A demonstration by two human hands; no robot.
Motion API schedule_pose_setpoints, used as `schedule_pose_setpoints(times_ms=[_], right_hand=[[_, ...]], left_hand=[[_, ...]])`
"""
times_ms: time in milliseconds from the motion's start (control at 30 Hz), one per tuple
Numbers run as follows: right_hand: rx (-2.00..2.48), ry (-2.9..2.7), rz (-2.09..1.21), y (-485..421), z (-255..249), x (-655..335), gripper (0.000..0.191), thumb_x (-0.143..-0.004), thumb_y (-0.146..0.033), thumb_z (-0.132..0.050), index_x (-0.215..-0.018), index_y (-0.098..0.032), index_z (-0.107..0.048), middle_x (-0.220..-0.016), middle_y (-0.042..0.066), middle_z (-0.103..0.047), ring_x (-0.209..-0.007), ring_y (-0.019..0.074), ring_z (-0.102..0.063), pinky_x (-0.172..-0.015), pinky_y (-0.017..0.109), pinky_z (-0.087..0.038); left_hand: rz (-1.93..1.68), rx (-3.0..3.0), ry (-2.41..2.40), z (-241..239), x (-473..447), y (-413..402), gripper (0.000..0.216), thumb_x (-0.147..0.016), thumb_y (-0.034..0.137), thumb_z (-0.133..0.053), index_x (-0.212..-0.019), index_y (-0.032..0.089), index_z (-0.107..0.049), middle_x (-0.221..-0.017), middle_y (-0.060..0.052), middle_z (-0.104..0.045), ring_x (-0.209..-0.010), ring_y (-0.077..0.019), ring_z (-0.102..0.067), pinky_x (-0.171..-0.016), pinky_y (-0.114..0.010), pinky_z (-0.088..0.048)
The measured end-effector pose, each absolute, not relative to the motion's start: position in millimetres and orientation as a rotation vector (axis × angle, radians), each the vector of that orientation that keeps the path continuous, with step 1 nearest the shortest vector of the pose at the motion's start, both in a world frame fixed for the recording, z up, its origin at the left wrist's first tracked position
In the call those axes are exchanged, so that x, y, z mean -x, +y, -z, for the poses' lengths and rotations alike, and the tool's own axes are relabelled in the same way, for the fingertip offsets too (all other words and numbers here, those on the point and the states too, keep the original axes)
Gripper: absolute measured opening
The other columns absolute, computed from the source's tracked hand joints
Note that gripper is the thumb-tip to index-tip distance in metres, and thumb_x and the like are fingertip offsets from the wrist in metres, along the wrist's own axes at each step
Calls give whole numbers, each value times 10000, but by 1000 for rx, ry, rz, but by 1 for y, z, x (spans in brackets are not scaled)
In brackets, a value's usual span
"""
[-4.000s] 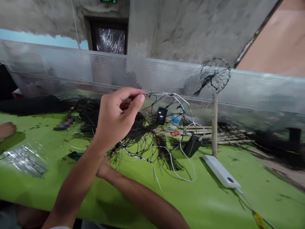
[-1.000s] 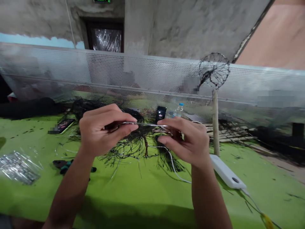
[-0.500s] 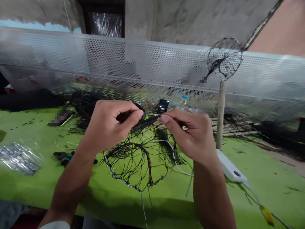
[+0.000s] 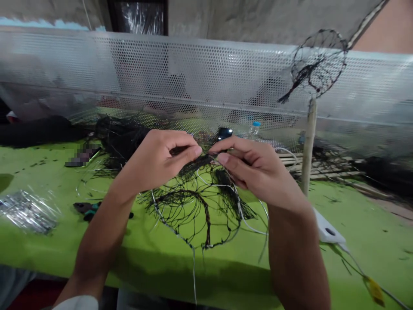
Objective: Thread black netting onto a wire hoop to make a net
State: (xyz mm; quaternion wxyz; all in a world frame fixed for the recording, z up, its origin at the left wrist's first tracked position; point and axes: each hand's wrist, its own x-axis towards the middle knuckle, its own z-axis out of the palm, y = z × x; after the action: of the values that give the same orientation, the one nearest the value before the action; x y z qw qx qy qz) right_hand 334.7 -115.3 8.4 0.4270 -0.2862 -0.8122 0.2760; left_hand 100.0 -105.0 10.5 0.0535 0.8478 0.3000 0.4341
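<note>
My left hand (image 4: 169,157) is closed, thumb and forefinger pinched on a thin pale wire. My right hand (image 4: 258,168) faces it a small gap away, its thumb at the same wire and its forefinger stretched a little past the thumb. Below both hands lies a black knotted net (image 4: 183,211) on a wire ring, with dark brown twisted strands across it. A pale wire tail (image 4: 194,275) hangs from the ring over the table's front edge. Beside the ring, partly under my right hand, is a bundle of black cut strands (image 4: 227,185).
Pliers (image 4: 87,209) and a heap of shiny silvery strips (image 4: 29,211) lie left on the green table (image 4: 145,262). A wooden post (image 4: 309,146) stands right, a finished-looking ring net (image 4: 319,64) above it. A white power bank (image 4: 329,228), phones and a perforated metal screen (image 4: 206,73) are also around.
My hands have come closer together, shortening the visible wire between them. My right forefinger has straightened towards the left. The view has shifted slightly.
</note>
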Motion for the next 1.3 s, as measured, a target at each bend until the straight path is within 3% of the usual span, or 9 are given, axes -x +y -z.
schedule_pose_setpoints(times_ms=[133,267,433,667,800,933,1133,1300], right_hand=[[769,-2102,-539,-109,-7,-341,290,-1010,-329,-641,-1250,-181,-709,-600,-74,-429,-455,77,-330,-384,235,-242],[828,-2171,-335,-108,-7,-338,284,-994,-248,-641,-1257,-190,-732,-640,-64,-483,-487,77,-314,-436,236,-283],[835,-2247,-202,-110,-8,-335,301,-996,-185,-609,-1263,-177,-749,-701,-49,-598,-515,76,-358,-517,250,-332],[870,-2256,-78,-109,-7,-337,306,-1001,-259,-640,-1275,-172,-747,-801,-5,-723,-558,94,-487,-553,256,-396],[882,-2243,77,-110,-5,-333,304,-1015,-233,-618,-1287,-183,-746,-976,51,-799,-741,148,-678,-695,280,-503],[887,-2170,156,-111,-2,-327,279,-1018,-209,-616,-1253,-204,-767,-1105,55,-818,-902,180,-758,-809,290,-547],[934,-2054,211,-116,1,-319,273,-1018,-196,-612,-1223,-230,-788,-1038,34,-834,-860,186,-779,-775,302,-567],[1006,-1952,328,-110,13,-311,287,-1032,-201,-584,-1219,-239,-798,-927,35,-830,-803,192,-771,-710,309,-550]], left_hand=[[-1423,-2410,989,-7,-97,-102,251,-999,296,-616,-810,182,-738,-612,25,-663,-470,-93,-590,-447,-211,-431],[-1346,-2414,998,-6,-97,-103,171,-1003,294,-612,-974,204,-755,-582,51,-625,-459,-88,-622,-428,-177,-447],[-1076,-2400,981,-8,-96,-102,211,-1009,284,-594,-864,201,-723,-500,59,-604,-394,-92,-598,-394,-170,-445],[-1051,-2216,1049,-10,-99,-102,295,-1036,328,-542,-846,175,-708,-394,68,-536,-321,-90,-553,-353,-148,-423],[-1026,-2130,1117,-10,-103,-104,329,-1049,333,-507,-842,159,-695,-385,69,-513,-324,-82,-538,-386,-146,-456],[-1102,-2006,1088,-11,-107,-104,315,-1043,311,-514,-821,155,-675,-374,80,-471,-296,-75,-496,-363,-149,-432],[-1179,-1935,1094,-12,-109,-104,312,-1034,295,-522,-788,157,-656,-364,82,-437,-288,-76,-488,-322,-151,-347],[-1278,-2020,1169,-4,-113,-97,328,-1032,344,-523,-804,158,-668,-377,66,-475,-306,-85,-506,-348,-168,-378]])
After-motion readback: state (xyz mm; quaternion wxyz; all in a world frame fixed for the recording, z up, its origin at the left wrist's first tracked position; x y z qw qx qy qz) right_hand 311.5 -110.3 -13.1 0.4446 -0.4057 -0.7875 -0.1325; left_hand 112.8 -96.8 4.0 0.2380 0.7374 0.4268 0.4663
